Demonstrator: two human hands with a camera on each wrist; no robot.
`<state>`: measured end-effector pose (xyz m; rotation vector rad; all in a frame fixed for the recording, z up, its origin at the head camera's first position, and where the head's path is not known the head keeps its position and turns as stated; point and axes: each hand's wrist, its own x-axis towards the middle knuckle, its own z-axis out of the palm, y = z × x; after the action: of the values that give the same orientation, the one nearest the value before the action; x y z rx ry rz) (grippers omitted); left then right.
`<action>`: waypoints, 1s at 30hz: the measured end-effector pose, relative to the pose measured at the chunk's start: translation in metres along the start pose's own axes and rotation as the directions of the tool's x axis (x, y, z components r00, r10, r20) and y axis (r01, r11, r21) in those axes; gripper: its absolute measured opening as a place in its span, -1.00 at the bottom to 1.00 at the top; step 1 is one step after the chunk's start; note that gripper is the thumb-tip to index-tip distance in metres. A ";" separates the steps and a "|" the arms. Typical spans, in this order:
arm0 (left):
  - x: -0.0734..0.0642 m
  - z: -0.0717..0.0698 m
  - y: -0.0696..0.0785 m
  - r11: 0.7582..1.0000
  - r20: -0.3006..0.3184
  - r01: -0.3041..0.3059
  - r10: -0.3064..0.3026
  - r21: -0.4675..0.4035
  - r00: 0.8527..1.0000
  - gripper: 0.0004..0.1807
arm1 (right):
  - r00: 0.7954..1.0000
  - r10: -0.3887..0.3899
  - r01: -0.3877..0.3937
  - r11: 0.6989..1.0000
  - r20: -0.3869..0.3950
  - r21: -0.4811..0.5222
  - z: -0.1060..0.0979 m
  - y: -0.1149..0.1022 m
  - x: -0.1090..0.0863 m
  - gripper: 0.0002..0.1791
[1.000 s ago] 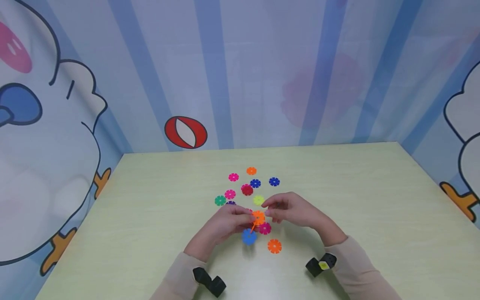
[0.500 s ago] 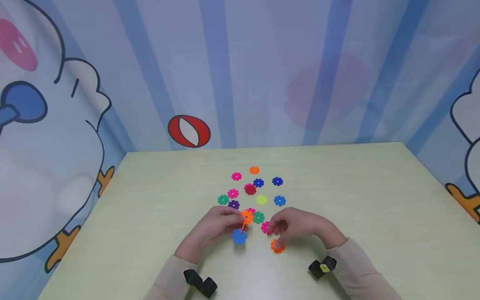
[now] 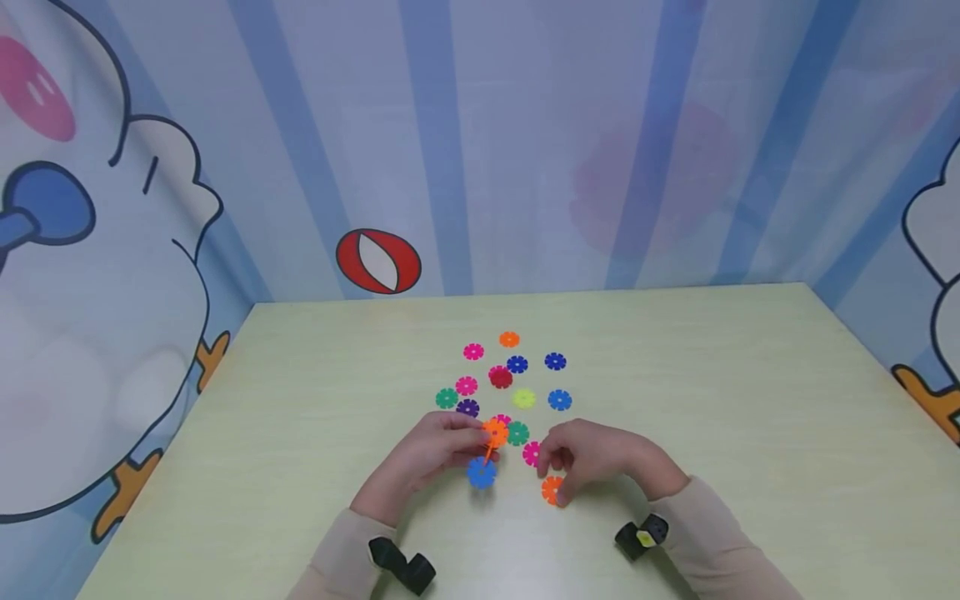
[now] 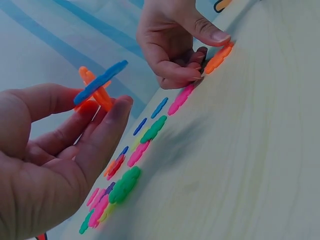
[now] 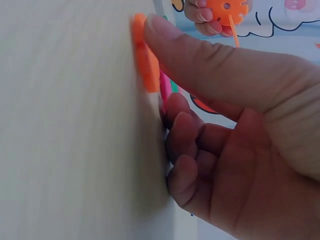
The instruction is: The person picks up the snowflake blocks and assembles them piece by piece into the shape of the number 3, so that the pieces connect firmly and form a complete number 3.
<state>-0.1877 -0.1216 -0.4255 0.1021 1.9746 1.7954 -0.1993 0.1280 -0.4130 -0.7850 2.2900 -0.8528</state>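
Observation:
My left hand (image 3: 431, 450) pinches joined snowflake discs between thumb and fingers, held up over the table. The cluster shows an orange disc (image 3: 495, 432) facing up, an orange piece edge-on below it, and a blue disc (image 3: 482, 473) at its lower end. In the left wrist view the blue disc (image 4: 101, 84) crosses the orange one at an angle. My right hand (image 3: 596, 454) is down at the table, its thumb on the near right edge of a loose orange disc (image 5: 146, 57). Its curled fingers sit at the disc's other side, beside a pink disc (image 3: 531, 454).
Several loose snowflake discs lie beyond the hands on the pale table (image 3: 337, 375), among them a green disc (image 3: 517, 433), a yellow disc (image 3: 524, 399), a blue disc (image 3: 559, 400) and a red disc (image 3: 501, 378). A cartoon-printed backdrop (image 3: 517, 167) surrounds the table.
My right hand has left the held cluster and come down to the orange disc near the front, its thumb shifting from the disc's middle to its edge. The left hand keeps its cluster.

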 end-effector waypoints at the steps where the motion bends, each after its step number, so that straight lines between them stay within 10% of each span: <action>1: 0.000 0.000 0.000 1.000 0.000 0.001 -0.001 0.001 1.000 -0.71 | 1.000 -0.001 0.001 1.000 -0.002 -0.003 0.000 0.000 0.000 -0.74; 30: -0.001 0.005 0.000 0.999 0.030 -0.005 0.006 -0.046 1.000 -0.73 | 0.999 0.015 -0.016 0.999 -0.042 -0.030 -0.002 0.001 -0.001 -0.79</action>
<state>-0.1845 -0.1175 -0.4253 0.1191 1.9135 1.8306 -0.2005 0.1301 -0.4126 -0.7688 2.3481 -0.8364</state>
